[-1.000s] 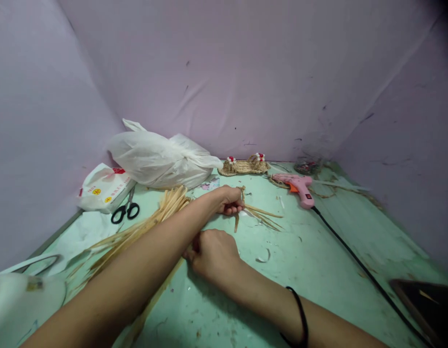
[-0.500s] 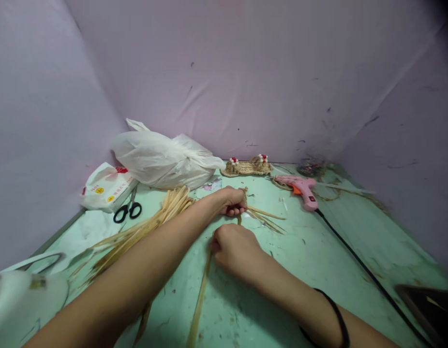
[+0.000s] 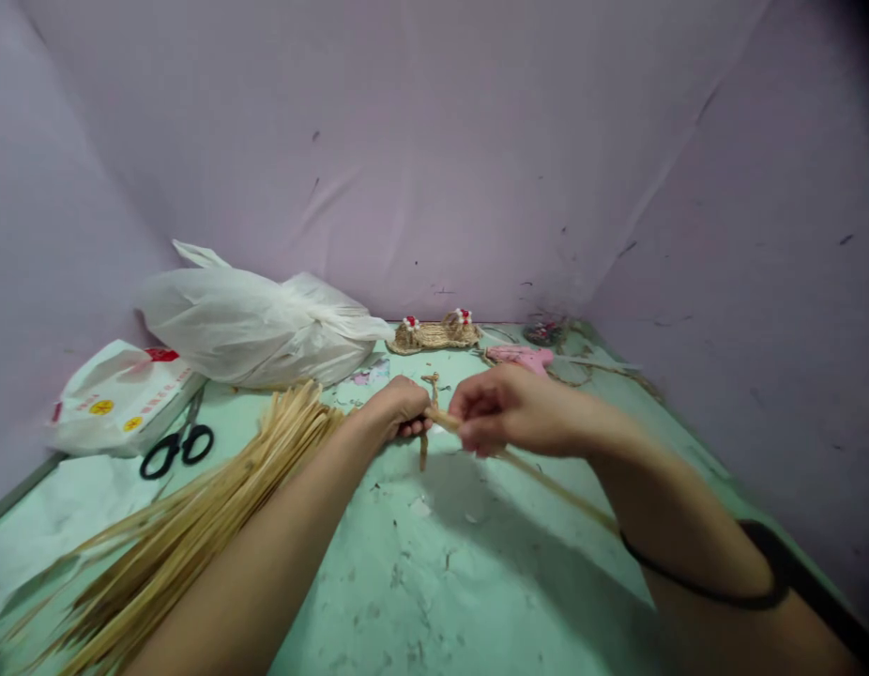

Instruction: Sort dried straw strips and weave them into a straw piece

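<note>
Nearest, on the left, a loose bundle of straw strips [image 3: 195, 526] fans across the green table [image 3: 434, 582], its tips towards the hands so that a strip lies within easy reach; its near end runs out of the lower edge of the view. The left hand [image 3: 396, 413] sits low over the table with fingers curled tight around a small twisted straw piece [image 3: 427, 404], which stands just above the surface at the middle of the scene; that grip seems to anchor the piece. The right hand [image 3: 505, 408], raised just beside it, pinches a single straw strip [image 3: 547, 479] between thumb and fingertips; the strip runs taut from the twisted piece back under the right forearm, where it passes out of sight, and a black band [image 3: 702, 587] circles that wrist.

Farther left, black-handled scissors [image 3: 175, 449] lie beside a printed white packet [image 3: 117, 399]; behind them rests a knotted white plastic bag [image 3: 251, 324], its contents not visible. Against the lilac backdrop [image 3: 434, 169] sits a small woven straw sandal with red and white beads [image 3: 434, 333]; the pink glue gun [image 3: 519, 355] is mostly hidden behind the right hand; the dark clutter beyond it is too blurred to name.
</note>
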A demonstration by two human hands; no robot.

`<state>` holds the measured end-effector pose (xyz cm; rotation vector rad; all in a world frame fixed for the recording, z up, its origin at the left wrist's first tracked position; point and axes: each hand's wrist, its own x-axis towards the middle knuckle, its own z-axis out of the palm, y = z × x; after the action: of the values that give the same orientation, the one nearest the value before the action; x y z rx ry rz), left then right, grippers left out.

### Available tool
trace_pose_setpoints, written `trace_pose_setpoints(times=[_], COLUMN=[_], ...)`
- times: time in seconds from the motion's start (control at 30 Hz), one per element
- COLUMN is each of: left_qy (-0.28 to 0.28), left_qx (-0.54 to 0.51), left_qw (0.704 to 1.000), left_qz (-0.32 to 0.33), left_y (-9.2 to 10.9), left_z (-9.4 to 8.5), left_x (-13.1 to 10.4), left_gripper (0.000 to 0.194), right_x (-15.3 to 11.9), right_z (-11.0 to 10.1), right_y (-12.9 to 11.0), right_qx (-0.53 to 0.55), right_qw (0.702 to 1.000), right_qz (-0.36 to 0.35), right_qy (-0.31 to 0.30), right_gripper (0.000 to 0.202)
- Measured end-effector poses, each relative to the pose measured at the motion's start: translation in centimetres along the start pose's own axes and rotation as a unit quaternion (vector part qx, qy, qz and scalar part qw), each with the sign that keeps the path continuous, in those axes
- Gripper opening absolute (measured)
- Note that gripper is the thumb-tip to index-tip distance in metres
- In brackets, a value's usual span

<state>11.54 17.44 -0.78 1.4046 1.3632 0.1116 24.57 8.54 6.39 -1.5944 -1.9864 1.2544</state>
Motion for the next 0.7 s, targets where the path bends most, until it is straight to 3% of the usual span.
trace_pose_setpoints(times=[0.1,0.17,0.4,0.53,0.7], left_qy=[-0.002,0.004,0.000,-0.005,-0.008], left_qx=[-0.009,-0.014,-0.025,-0.037,-0.045], left_qw=[1.000,1.000,0.999,0.999,0.998], left_qz=[0.014,0.022,0.030,0.031,0.032], left_y=[0.0,0.0,-0.1,-0.2,-0.3], left_z=[0.1,0.1,0.0,-0.1,-0.1], left_x=[-0.3,-0.3,-0.3,-0.1,0.0], left_gripper=[0.020,0.019,0.018,0.013,0.013], right_x=[0.9,2.1,4.6,4.5,4.4], right_z=[-1.9,-1.7,0.4,0.5,0.6], right_y=[2.4,3.6,5.2,5.6,5.5], right_qx=[-0.119,-0.154,-0.152,-0.142,-0.142], right_qw=[0.975,0.960,0.958,0.972,0.977], right_qz=[0.076,0.098,0.089,0.093,0.080], right_qy=[0.170,0.213,0.226,0.160,0.136], right_gripper=[0.009,0.009,0.027,0.027,0.026])
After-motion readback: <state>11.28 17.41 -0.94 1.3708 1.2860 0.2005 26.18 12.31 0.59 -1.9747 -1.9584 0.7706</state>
